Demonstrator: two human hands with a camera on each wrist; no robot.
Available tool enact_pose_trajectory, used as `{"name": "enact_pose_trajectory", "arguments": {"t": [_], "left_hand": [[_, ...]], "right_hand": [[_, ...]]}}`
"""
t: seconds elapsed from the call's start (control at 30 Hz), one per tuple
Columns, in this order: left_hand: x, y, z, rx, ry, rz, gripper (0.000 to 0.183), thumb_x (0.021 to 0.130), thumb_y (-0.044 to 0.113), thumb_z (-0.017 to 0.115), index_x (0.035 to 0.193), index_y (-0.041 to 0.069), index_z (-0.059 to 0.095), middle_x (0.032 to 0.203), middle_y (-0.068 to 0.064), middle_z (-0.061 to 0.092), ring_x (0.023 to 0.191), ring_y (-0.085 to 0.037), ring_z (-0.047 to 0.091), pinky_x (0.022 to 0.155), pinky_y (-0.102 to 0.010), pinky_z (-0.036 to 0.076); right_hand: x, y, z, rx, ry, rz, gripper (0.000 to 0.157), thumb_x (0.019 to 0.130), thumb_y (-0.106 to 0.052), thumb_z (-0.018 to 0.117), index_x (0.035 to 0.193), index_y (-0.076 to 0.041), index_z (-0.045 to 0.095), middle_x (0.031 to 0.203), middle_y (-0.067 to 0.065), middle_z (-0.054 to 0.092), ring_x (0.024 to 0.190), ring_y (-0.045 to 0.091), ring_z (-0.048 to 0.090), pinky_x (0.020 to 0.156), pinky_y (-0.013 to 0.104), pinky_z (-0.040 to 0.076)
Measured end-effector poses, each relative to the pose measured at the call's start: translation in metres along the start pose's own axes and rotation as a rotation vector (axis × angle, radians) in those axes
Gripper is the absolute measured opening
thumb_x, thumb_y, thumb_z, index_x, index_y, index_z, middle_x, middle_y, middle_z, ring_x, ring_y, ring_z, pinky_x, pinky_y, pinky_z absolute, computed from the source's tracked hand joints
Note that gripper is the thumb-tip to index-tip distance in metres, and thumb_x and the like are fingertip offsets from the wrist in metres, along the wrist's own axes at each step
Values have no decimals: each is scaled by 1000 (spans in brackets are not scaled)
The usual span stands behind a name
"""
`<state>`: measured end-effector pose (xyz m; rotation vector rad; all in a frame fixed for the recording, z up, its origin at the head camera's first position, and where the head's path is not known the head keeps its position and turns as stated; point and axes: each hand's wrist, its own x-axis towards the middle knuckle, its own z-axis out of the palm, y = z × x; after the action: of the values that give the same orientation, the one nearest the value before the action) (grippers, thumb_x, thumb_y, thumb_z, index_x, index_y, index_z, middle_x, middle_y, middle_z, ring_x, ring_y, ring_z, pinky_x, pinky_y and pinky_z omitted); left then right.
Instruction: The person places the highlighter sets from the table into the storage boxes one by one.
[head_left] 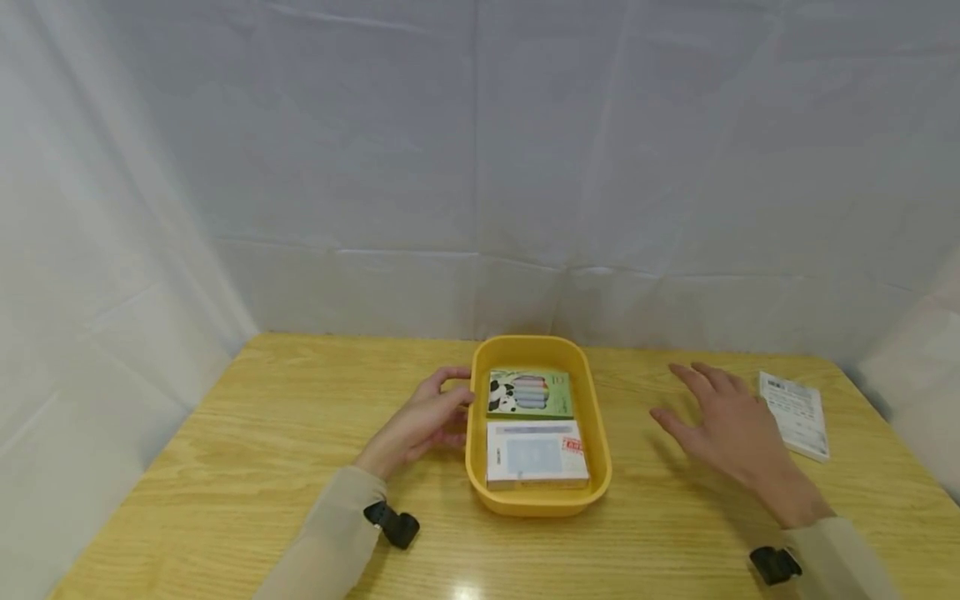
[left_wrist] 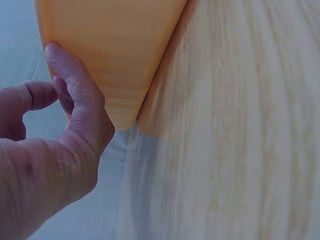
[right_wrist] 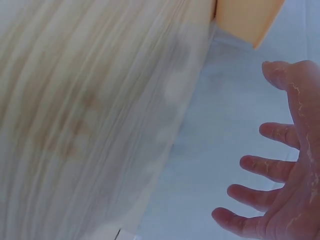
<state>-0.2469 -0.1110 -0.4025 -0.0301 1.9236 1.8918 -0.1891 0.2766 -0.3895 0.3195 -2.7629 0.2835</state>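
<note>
A yellow plastic bin (head_left: 600,450) with rounded corners stands on the wooden table. In it lie a green panda-print box (head_left: 529,394) with a window showing pastel sticks and, nearer me, a white box (head_left: 534,454) with a pale panel and red print. My left hand (head_left: 427,417) touches the bin's left side near the rim, its fingers loosely bent; in the left wrist view the fingertips (left_wrist: 54,50) meet the outer wall. Over the table right of the bin is my right hand (head_left: 723,425), fingers spread and holding nothing. The right wrist view shows its fingers (right_wrist: 267,167) apart.
A white printed pack (head_left: 797,417) lies on the table (head_left: 300,417) beyond my right hand, near the right edge. Pale sheeting (head_left: 480,167) hangs behind the table and along both sides. Each wrist bears a black strap (head_left: 392,524).
</note>
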Motion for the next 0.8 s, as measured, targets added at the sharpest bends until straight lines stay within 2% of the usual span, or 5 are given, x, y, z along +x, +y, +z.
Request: {"name": "enact_pose_trajectory", "arguments": {"t": [0.1, 0.23, 0.43, 0.7, 0.8], "left_hand": [[0, 0, 0, 4, 3, 1, 54, 97, 15, 56, 148, 13, 40, 131, -23, 58, 89, -20, 64, 64, -29, 57], [-1, 0, -1, 12, 6, 5, 53, 97, 16, 56, 148, 13, 40, 131, -23, 58, 88, -20, 65, 64, -28, 56], [-1, 0, -1, 20, 1, 7, 53, 98, 17, 56, 148, 14, 40, 130, -23, 58, 88, -19, 64, 63, -27, 55], [-2, 0, -1, 21, 4, 3, 52, 98, 16, 55, 148, 13, 40, 132, -24, 58, 88, -20, 65, 64, -27, 56], [-2, 0, -1, 22, 3, 2, 52, 99, 16, 55, 148, 14, 40, 132, -24, 58, 89, -21, 66, 64, -27, 56]], "right_hand": [[-1, 5, 1, -55, -5, 9, 71, 92, -57, 65, 145, -10, 54, 143, 28, 53, 124, 58, 50, 81, 80, 45], [-3, 10, 0, -97, -53, 35, 73, 93, -61, 62, 147, -12, 51, 147, 28, 49, 128, 58, 45, 83, 81, 43], [-7, 21, -2, -114, -125, 84, 77, 94, -63, 58, 150, -12, 46, 151, 30, 43, 129, 61, 42, 81, 81, 43], [-8, 41, -2, -147, -178, 140, 86, 93, -70, 54, 154, -10, 40, 151, 36, 38, 126, 68, 38, 72, 79, 46], [-9, 49, -4, -141, -224, 172, 90, 93, -73, 50, 156, -10, 34, 153, 37, 32, 127, 70, 34, 76, 82, 43]]}}
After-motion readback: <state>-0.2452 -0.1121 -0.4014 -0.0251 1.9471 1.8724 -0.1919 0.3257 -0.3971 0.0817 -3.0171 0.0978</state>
